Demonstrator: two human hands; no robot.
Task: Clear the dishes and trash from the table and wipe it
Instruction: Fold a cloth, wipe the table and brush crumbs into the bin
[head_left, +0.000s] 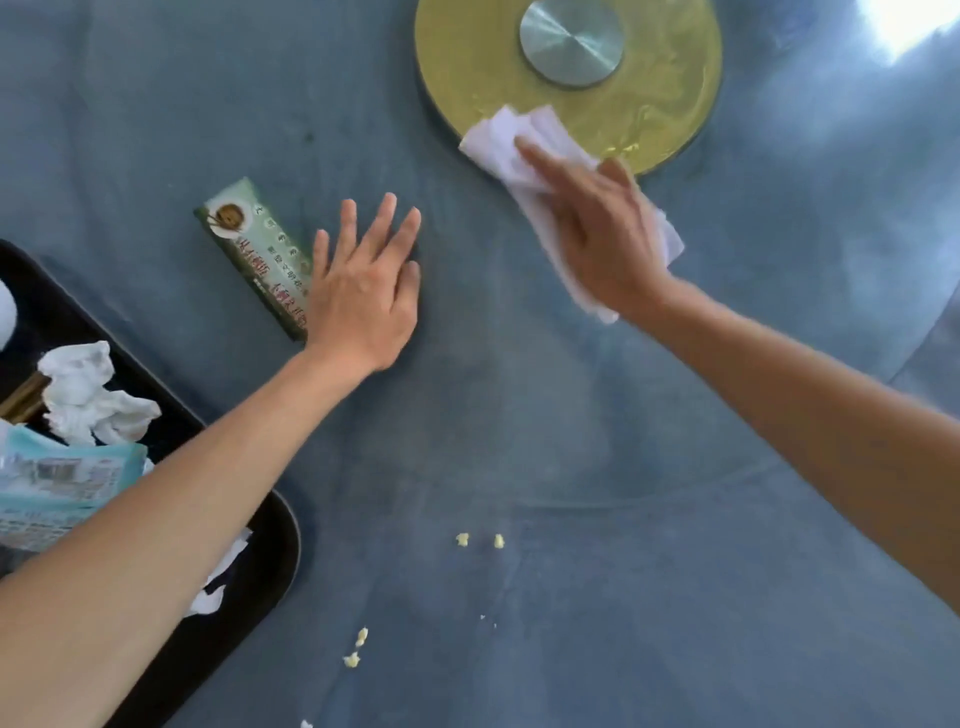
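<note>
**Wiping at the turntable's edge**

We see the right hand pressing a white cloth with straight fingers across the rim of the yellow-green turntable. The left hand lies flat on the blue table, fingers spread wide, partly over a green chopstick sleeve. A black tray at left holds crumpled napkins and a wet-wipe packet. 4 yellow crumbs lie on the table nearer us
</note>
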